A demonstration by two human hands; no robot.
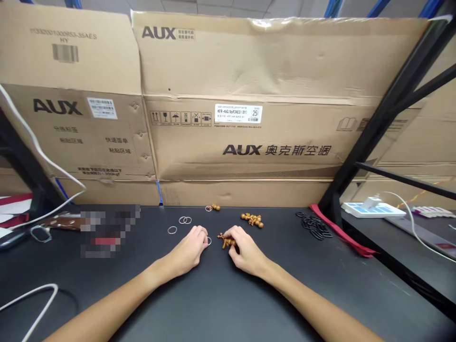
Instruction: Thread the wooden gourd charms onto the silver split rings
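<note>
My left hand [190,249] rests on the black table [221,304], its fingers curled and pinching a small metal ring [208,241]. My right hand [245,249] is closed on a small brown wooden gourd charm [225,241], just right of the ring. Loose metal rings lie beyond my left hand: one ring [172,230] alone and a pair of rings [185,220]. A gourd with a ring attached [213,207] lies near the cardboard. A small pile of brown gourds [252,219] sits beyond my right hand.
Large AUX cardboard boxes [249,118] wall off the back of the table. A black metal rack post [384,114] slants at the right, with black cords [313,224] and red cloth at its foot. A white power strip [372,209] lies on the right. White cables run on the left.
</note>
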